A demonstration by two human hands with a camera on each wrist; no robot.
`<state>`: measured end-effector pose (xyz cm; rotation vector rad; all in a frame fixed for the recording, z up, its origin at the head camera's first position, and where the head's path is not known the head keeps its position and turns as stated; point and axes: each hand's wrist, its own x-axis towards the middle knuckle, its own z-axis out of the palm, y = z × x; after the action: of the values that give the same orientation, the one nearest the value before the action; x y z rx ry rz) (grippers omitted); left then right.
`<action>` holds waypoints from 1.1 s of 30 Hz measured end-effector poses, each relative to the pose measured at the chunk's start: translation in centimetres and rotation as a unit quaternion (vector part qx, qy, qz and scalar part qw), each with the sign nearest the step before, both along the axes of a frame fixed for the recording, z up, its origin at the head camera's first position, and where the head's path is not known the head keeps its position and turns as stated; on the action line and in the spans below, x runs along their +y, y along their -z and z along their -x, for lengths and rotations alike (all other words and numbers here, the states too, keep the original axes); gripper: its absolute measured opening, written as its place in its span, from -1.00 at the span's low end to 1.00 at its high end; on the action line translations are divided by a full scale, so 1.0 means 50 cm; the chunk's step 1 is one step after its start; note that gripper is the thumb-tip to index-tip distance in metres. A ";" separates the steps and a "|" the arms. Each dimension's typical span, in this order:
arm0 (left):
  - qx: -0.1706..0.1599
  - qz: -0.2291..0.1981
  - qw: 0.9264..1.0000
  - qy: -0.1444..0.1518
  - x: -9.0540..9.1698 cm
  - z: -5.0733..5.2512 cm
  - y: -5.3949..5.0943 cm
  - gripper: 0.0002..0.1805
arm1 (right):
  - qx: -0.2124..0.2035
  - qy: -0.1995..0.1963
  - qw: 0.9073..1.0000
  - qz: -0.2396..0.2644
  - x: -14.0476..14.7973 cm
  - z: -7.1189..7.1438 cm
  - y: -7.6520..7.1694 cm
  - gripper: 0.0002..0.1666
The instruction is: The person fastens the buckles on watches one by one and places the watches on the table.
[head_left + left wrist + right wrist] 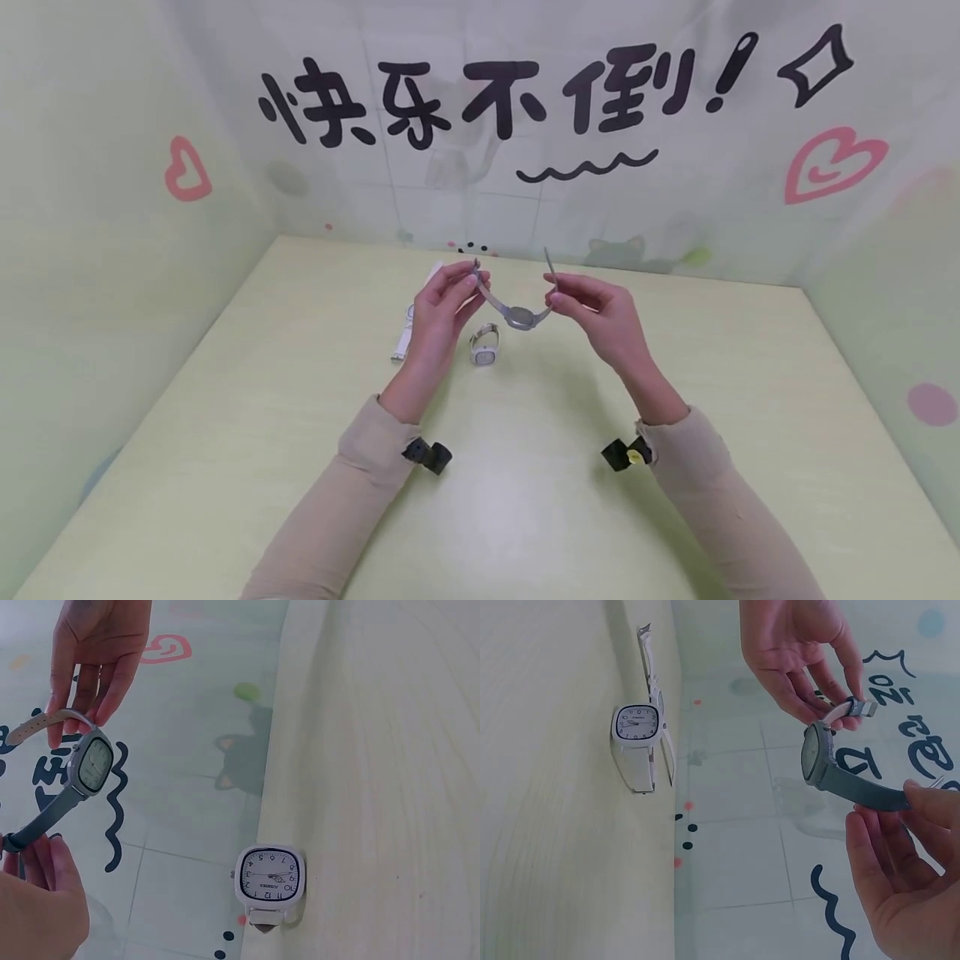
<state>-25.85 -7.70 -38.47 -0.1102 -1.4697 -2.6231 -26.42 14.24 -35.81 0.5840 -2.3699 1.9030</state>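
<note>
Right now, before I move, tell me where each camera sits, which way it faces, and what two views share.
Head: worn on the head, facing forward and down at the grey watch, table and wall; left hand, right hand and sleeves show.
Left wrist: on that wrist, facing the grey watch and wall; left hand lower left, right hand at top.
Right wrist: on that wrist, facing the same; right hand lower right, left hand at top.
Both wrist views share the square white watch.
</note>
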 end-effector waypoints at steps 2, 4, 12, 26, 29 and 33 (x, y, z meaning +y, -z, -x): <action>0.005 0.007 1.000 -0.001 0.001 -0.001 -0.001 -0.77 | 0.009 0.004 1.000 -0.006 0.002 -0.001 0.002 -0.59; 0.011 0.012 1.000 -0.001 0.003 -0.002 -0.003 -0.76 | 0.015 0.005 1.000 -0.008 0.002 -0.002 0.002 -0.59; 0.026 0.047 0.999 0.003 0.011 -0.009 -0.011 -0.77 | 0.030 0.015 0.999 -0.018 0.006 -0.010 -0.005 -0.61; 0.067 0.124 0.990 0.008 0.025 -0.010 -0.026 -0.70 | 0.088 0.036 0.993 -0.075 0.012 -0.017 -0.005 -0.68; 0.070 0.138 0.988 0.008 0.027 -0.014 -0.030 -0.69 | 0.103 0.035 0.990 -0.090 0.012 -0.018 -0.003 -0.69; 0.074 0.153 0.985 0.010 0.030 -0.018 -0.033 -0.69 | 0.122 0.034 0.986 -0.110 0.011 -0.020 -0.002 -0.69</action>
<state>-24.94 -6.19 -36.82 -0.3453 -1.8114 -2.3244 -25.43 14.81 -35.71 0.6948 -2.4193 1.4581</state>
